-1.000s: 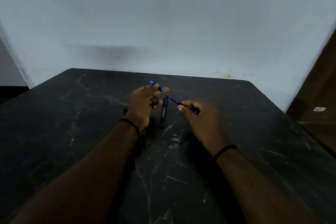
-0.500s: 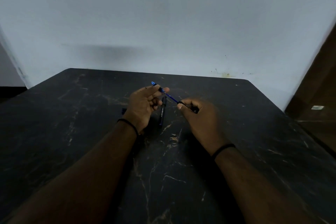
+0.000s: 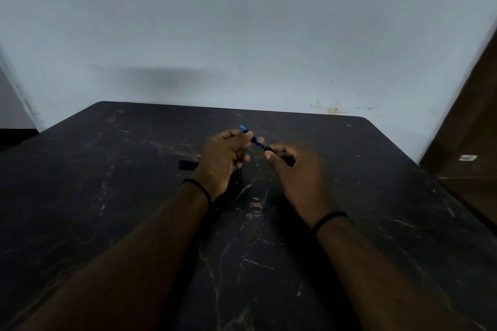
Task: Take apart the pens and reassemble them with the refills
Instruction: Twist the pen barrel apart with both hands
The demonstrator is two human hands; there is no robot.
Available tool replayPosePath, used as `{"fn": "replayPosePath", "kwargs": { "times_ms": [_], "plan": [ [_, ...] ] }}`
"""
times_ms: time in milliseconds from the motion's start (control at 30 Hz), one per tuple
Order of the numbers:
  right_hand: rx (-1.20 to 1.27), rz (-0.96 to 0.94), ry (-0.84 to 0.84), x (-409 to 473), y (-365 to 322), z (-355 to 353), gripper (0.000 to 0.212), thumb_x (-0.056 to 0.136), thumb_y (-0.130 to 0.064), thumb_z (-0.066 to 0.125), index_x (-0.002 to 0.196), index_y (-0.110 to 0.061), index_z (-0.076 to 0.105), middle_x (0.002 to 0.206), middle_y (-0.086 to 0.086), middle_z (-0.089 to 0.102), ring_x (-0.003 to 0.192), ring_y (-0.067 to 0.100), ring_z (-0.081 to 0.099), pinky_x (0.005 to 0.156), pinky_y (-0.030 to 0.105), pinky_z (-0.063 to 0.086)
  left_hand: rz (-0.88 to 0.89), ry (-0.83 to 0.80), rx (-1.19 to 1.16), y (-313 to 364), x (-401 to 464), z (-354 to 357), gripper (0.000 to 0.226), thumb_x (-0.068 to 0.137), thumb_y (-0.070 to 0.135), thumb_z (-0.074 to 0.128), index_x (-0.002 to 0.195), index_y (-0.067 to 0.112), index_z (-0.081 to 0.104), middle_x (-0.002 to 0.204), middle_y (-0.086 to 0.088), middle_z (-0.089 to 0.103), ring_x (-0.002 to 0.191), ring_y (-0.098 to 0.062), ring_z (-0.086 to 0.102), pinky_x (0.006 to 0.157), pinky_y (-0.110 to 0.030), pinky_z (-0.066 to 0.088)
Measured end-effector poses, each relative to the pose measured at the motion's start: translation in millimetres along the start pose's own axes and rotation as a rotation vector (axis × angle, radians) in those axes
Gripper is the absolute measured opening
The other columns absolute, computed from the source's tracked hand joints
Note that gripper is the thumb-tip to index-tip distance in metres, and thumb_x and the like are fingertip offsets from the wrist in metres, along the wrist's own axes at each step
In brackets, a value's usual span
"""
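Head view: two forearms reach over a dark table (image 3: 376, 196). Left hand (image 3: 223, 158) pinches the blue pen (image 3: 254, 139), raised above the table; right hand (image 3: 293, 166) pinches its near end. Pen's axis runs far-left to near-right between them. Another pen (image 3: 188, 164) lies left.

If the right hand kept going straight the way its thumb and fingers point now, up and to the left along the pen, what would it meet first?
Probably the left hand. The right hand pinches the blue pen at its near end, and the left hand's fingertips grip the same pen just ahead; only a short stretch of pen shows between them.
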State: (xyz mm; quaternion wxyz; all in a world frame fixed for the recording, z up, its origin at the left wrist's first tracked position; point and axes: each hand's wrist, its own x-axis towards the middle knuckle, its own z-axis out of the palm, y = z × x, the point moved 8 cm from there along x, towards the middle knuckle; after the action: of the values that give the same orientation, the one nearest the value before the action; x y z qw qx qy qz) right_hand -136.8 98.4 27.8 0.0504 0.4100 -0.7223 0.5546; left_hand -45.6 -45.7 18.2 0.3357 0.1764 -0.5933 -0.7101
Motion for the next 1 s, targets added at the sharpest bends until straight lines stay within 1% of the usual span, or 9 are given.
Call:
{"fn": "replayPosePath", "kwargs": {
  "times_ms": [67, 200, 300, 500, 600, 667, 800, 933, 1000],
  "plan": [
    [-0.006, -0.011, 0.005, 1, 0, -1, 0.015, 0.091, -0.032, 0.071, 0.103, -0.026, 0.077, 0.091, -0.014, 0.075, 0.085, -0.001, 0.067, 0.08, 0.026, 0.055, -0.002, 0.005, 0.016, -1, -1, 2, 0.009, 0.092, 0.015, 0.064, 0.083, 0.012, 0.066, 0.099, -0.02, 0.072, 0.054, -0.014, 0.046, 0.052, -0.028, 0.032],
    [0.013, 0.004, -0.004, 3, 3, 1, 0.011, 0.091, -0.031, 0.069, 0.089, -0.041, 0.069, 0.08, -0.025, 0.066, 0.082, -0.011, 0.062, 0.069, 0.016, 0.047, -0.003, 0.01, 0.043, 0, -3, 4, 0.009, 0.092, 0.015, 0.063, 0.086, 0.009, 0.067, 0.078, -0.004, 0.07, 0.051, -0.011, 0.041, 0.046, -0.023, 0.03],
    [0.047, 0.036, -0.015, 4, 7, 5, 0.025, 0.092, -0.026, 0.066, 0.082, -0.047, 0.059, 0.079, -0.027, 0.065, 0.082, -0.015, 0.059, 0.066, 0.014, 0.042, 0.009, 0.036, 0.05, 3, -3, 0, 0.01, 0.092, 0.014, 0.062, 0.087, 0.008, 0.068, 0.083, -0.007, 0.07, 0.048, -0.009, 0.039, 0.043, -0.021, 0.028],
    [0.075, -0.002, -0.009, 2, 4, 7, 0.028, 0.089, -0.022, 0.07, 0.078, -0.047, 0.063, 0.083, -0.036, 0.066, 0.08, -0.009, 0.063, 0.067, 0.014, 0.045, 0.044, 0.045, 0.038, 4, -2, -5, 0.018, 0.091, 0.021, 0.065, 0.082, 0.006, 0.066, 0.09, -0.02, 0.057, 0.046, -0.01, 0.035, 0.043, -0.023, 0.024],
    [0.071, -0.01, 0.01, 2, 3, 5, 0.022, 0.089, -0.024, 0.072, 0.085, -0.045, 0.066, 0.08, -0.033, 0.067, 0.084, -0.012, 0.063, 0.07, 0.013, 0.045, 0.067, 0.043, 0.054, 3, 0, -7, 0.021, 0.091, 0.022, 0.067, 0.091, 0.001, 0.069, 0.089, -0.02, 0.051, 0.047, -0.01, 0.034, 0.041, -0.02, 0.027],
    [0.08, -0.001, 0.019, 2, 3, 2, 0.014, 0.089, -0.025, 0.072, 0.093, -0.038, 0.071, 0.081, -0.028, 0.068, 0.085, -0.012, 0.063, 0.073, 0.014, 0.047, 0.068, 0.025, 0.041, 3, 2, -7, 0.016, 0.09, 0.02, 0.068, 0.092, 0.005, 0.073, 0.086, -0.019, 0.05, 0.047, -0.008, 0.036, 0.04, -0.018, 0.029],
    [0.098, 0.002, 0.02, 3, 1, -2, 0.013, 0.089, -0.023, 0.073, 0.098, -0.031, 0.075, 0.087, -0.021, 0.071, 0.086, -0.009, 0.065, 0.077, 0.015, 0.05, 0.046, -0.071, -0.044, 3, 2, -3, 0.018, 0.092, 0.011, 0.063, 0.094, 0.018, 0.079, 0.088, -0.011, 0.069, 0.048, -0.005, 0.039, 0.042, -0.015, 0.032],
    [0.136, 0.002, 0.012, 2, -3, -3, 0.016, 0.089, -0.02, 0.073, 0.095, -0.035, 0.073, 0.084, -0.021, 0.07, 0.084, -0.01, 0.064, 0.072, 0.009, 0.046, -0.014, -0.135, -0.125, 2, 1, 1, 0.025, 0.096, 0.007, 0.054, 0.116, 0.008, 0.069, 0.102, -0.009, 0.074, 0.052, -0.005, 0.042, 0.046, -0.016, 0.034],
    [0.15, -0.015, 0.014, 1, -7, -3, 0.019, 0.089, -0.019, 0.073, 0.092, -0.038, 0.071, 0.084, -0.023, 0.07, 0.084, -0.009, 0.065, 0.072, 0.008, 0.047, -0.028, -0.138, -0.172, 3, 0, 3, 0.032, 0.092, 0.018, 0.06, 0.121, 0.005, 0.065, 0.101, -0.01, 0.073, 0.052, -0.007, 0.042, 0.047, -0.019, 0.032]
  ]
}}
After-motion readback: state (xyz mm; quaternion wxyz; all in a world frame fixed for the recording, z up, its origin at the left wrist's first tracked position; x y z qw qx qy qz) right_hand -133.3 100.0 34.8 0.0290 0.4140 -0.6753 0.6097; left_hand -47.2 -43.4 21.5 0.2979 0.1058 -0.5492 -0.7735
